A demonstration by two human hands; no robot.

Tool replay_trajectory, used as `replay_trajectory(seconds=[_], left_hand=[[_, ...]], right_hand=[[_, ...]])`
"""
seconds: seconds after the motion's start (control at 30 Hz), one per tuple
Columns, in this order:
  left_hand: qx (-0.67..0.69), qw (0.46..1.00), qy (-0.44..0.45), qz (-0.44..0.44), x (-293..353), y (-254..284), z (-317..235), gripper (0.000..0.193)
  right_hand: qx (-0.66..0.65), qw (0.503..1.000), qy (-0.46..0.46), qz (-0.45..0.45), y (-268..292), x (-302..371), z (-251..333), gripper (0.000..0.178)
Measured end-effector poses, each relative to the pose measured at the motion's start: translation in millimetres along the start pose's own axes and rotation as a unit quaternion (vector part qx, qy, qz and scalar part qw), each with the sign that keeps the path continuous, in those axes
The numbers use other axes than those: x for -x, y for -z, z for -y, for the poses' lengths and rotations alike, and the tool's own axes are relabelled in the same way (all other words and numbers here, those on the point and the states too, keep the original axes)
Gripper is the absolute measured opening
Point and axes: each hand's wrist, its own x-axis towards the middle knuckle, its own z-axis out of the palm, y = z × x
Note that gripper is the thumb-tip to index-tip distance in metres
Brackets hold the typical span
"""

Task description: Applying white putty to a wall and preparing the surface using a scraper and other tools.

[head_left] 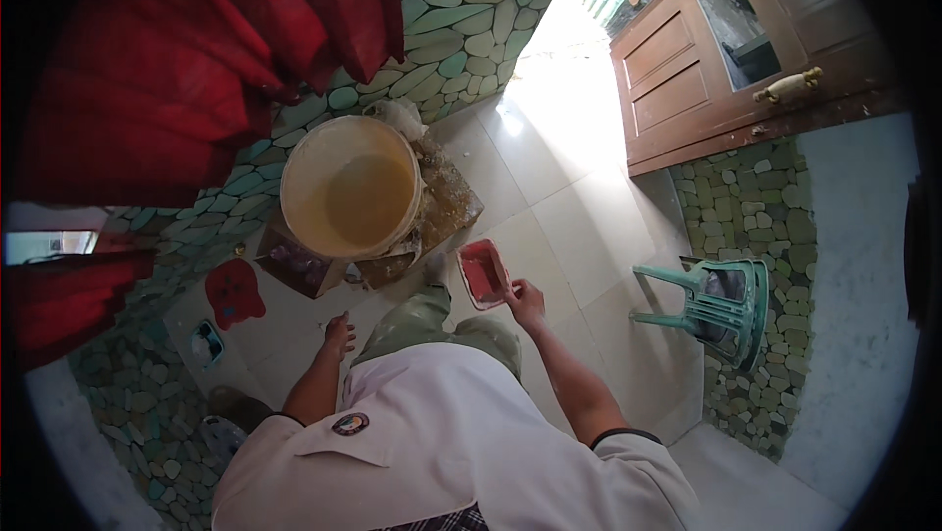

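Observation:
My right hand [527, 303] grips one corner of a red rectangular tray [469, 288], its rim smeared with pale residue. The tray hangs in front of my legs, above the tiled floor. My left hand [340, 334] is beside my left thigh with nothing in it, its fingers loosely apart. Nearest to both hands, ahead and to the left, stands a large round bucket [300, 227] with yellowish-brown liquid at its bottom. It rests among stained cardboard [449, 199], apart from either hand.
A cardboard box [294, 271] sits against the bucket. Red curtains [147, 70] hang at the left, over a stone-patterned wall. A red mat [234, 293] lies on the floor. Green plastic chairs [726, 307] stand at the right, below an open brown door [677, 129] by a bright doorway.

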Motion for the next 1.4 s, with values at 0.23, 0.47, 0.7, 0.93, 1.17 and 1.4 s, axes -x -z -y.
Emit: replay_trajectory(seconds=[0.23, 0.47, 0.7, 0.93, 1.17, 1.4], left_hand=[[-0.020, 0.997, -0.034, 0.059, 54, -18, -55, 0.049], [0.121, 0.991, 0.038, -0.042, 100, -54, 2, 0.045], [0.211, 0.946, 0.204, -0.142, 182, -128, 127, 0.043], [0.323, 0.904, 0.254, -0.115, 227, -292, 139, 0.046], [0.423, 0.860, 0.272, -0.086, 262, -384, 160, 0.049], [0.341, 0.934, 0.094, -0.058, 257, -389, 177, 0.058]], right_hand=[[0.026, 0.998, -0.003, 0.054, -18, -143, 17, 0.033], [0.084, 0.982, -0.014, 0.170, -57, -253, 15, 0.048], [0.080, 0.950, 0.006, 0.300, -86, -300, 3, 0.046], [0.100, 0.959, 0.063, 0.256, -83, -353, 32, 0.044], [0.149, 0.957, 0.153, 0.196, -178, -417, 77, 0.050], [0.189, 0.958, 0.109, 0.186, -207, -448, 82, 0.052]])
